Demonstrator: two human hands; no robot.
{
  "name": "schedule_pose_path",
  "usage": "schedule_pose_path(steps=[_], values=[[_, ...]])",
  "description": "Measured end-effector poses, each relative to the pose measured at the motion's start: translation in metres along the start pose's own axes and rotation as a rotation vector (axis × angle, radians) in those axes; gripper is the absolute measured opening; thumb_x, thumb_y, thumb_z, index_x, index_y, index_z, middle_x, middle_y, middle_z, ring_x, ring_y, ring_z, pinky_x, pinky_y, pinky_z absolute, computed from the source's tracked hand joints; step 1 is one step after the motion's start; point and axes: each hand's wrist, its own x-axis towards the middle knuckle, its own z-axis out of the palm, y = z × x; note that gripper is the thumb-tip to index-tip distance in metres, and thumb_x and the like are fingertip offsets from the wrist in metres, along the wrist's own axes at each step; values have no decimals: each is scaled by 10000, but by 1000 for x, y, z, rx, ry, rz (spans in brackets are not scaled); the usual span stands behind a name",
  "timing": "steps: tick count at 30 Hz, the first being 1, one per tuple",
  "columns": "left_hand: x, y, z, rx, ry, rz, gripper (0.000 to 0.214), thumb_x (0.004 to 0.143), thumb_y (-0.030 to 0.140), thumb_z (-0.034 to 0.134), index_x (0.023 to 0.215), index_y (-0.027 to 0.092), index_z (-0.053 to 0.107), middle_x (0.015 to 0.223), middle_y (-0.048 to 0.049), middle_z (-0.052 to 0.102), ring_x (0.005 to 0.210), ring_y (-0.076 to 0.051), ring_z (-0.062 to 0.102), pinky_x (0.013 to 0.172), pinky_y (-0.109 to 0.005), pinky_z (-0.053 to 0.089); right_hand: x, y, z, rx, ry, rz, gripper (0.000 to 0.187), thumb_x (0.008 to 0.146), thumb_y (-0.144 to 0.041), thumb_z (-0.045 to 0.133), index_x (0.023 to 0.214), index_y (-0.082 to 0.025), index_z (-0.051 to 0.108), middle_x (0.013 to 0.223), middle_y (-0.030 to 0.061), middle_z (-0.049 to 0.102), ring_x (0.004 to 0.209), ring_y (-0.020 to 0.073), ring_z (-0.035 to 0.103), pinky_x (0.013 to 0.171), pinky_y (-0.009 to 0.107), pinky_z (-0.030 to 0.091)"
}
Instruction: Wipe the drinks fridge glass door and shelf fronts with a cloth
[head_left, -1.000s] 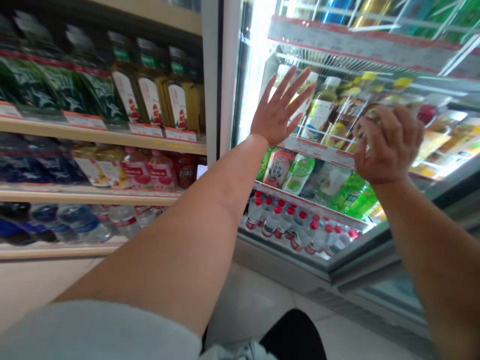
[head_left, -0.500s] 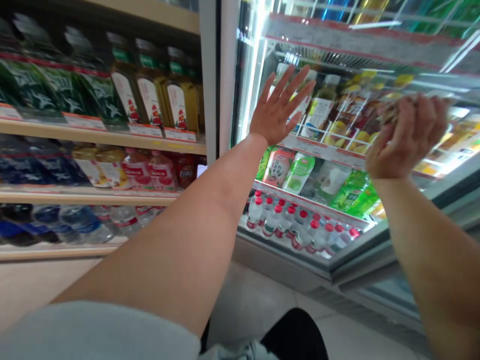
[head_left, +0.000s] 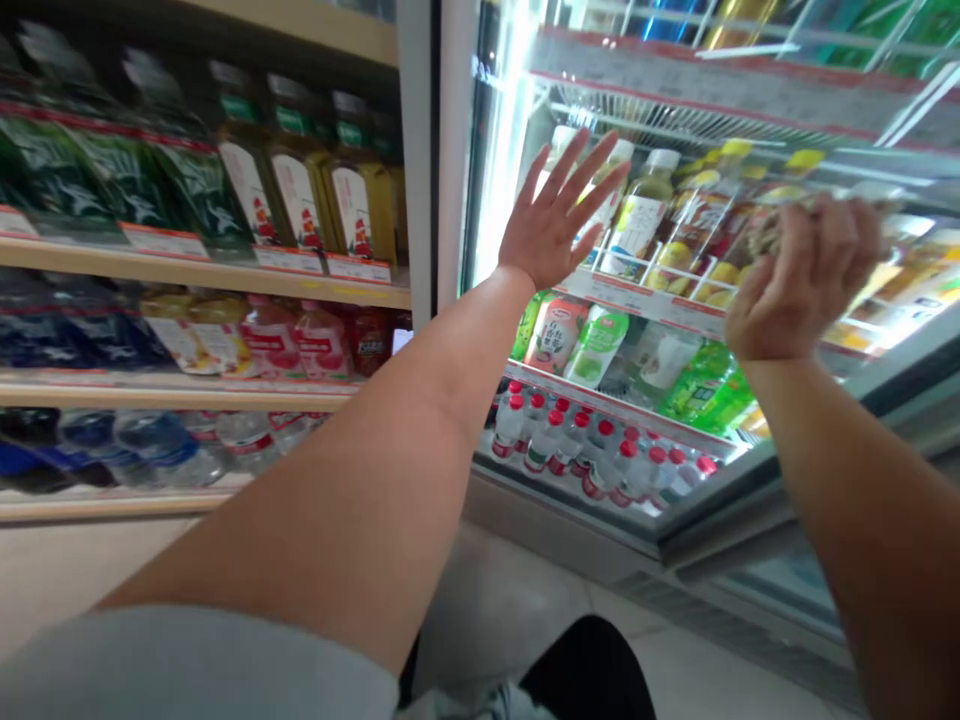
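Note:
My left hand (head_left: 555, 225) is spread flat with its fingers apart, up at the left side of the lit glass-fronted drinks fridge (head_left: 517, 485). It appears to rest on the glass, in front of white-capped bottles. Farther right, my right hand (head_left: 806, 275) is closed around a crumpled greyish-brown cloth (head_left: 765, 235), held up at the glass; part of the cloth is hidden by the fingers. Behind that hand stand yellow-capped bottles (head_left: 727, 190). Light reflections streak across the glass at the upper right.
Open shelves (head_left: 225, 268) on the left hold rows of large bottles. A grey upright post (head_left: 424, 150) divides them from the fridge. Small red-capped bottles (head_left: 544, 440) line the fridge bottom. A grey frame (head_left: 720, 510) crosses the lower right, above the tiled floor (head_left: 510, 580).
My right hand has shifted slightly to the left with the cloth in it. My left hand stays in the same place, still spread.

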Motion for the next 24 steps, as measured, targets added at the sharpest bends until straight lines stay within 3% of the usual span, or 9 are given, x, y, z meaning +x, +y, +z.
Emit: schedule_pose_path(steps=[4,10,15,20,24], values=[[-1,-2,2,3,18,21,613,1015,305,342,1621,227,294,1671,-49,241,1559,-246,9,1279,-478,-22,-1,1,4,15,-21,-168,542,988,-281,424,1528,-241,451,1480,121,532,1412,325,454,1120,560,434],[0,0,1,-1,-38,-30,643,990,287,353,1628,280,272,1679,34,181,1550,-206,-39,1281,-448,-49,-4,10,8,15,-7,-106,561,1005,-272,363,1562,-206,386,1538,136,442,1459,332,364,1148,605,377],[-1,-1,3,9,-6,1,629,1004,296,342,1627,252,270,1680,-7,199,1543,-210,-67,1284,-470,-34,-3,6,7,26,-21,-180,541,988,-276,413,1526,-224,450,1489,118,507,1413,332,439,1107,588,425],[0,1,1,-14,-49,-28,618,1013,299,289,1629,261,270,1683,10,171,1543,-200,-69,1281,-461,-66,-5,13,8,29,16,-37,556,1010,-274,372,1561,-200,377,1530,141,435,1468,337,345,1156,637,331],[1,2,-6,-79,-81,-48,622,1009,316,303,1629,269,277,1680,55,130,1544,-205,-63,1289,-450,-55,-4,7,7,55,-38,-137,543,1001,-312,393,1539,-247,433,1515,117,476,1436,330,401,1132,591,386]])
